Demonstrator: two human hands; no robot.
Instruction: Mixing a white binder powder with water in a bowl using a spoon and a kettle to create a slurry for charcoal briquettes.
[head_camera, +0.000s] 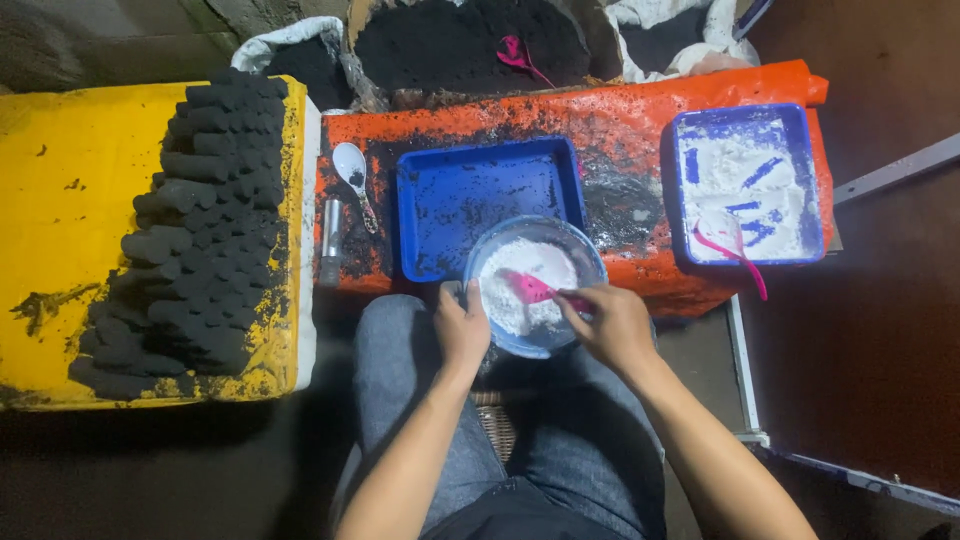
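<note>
- The person sits low, with knees in grey trousers (400, 370) at the bottom of the view.
- The left hand (462, 328) is closed on the near rim of a clear round bowl (590, 262), with the fingers curled over its edge.
- The right hand (612, 322) is closed around the handle of a pink spoon (532, 289); the head of the spoon lies in the white powder (520, 270) inside the bowl.
- The bowl rests at the near edge of an orange table (620, 130), partly over the person's lap.
- Just behind the bowl lies an empty blue tray (470, 190), touching it.
- To the left of this tray lie a white spoon (352, 165) and a small metal tube (331, 240).
- On the right stands a second blue tray (810, 180) with white powder and another pink spoon (735, 245).
- On the far left, many black cylinders (200, 230) are stacked on a yellow board (70, 200).
- Farthest away, sacks hold black powder (450, 45).
</note>
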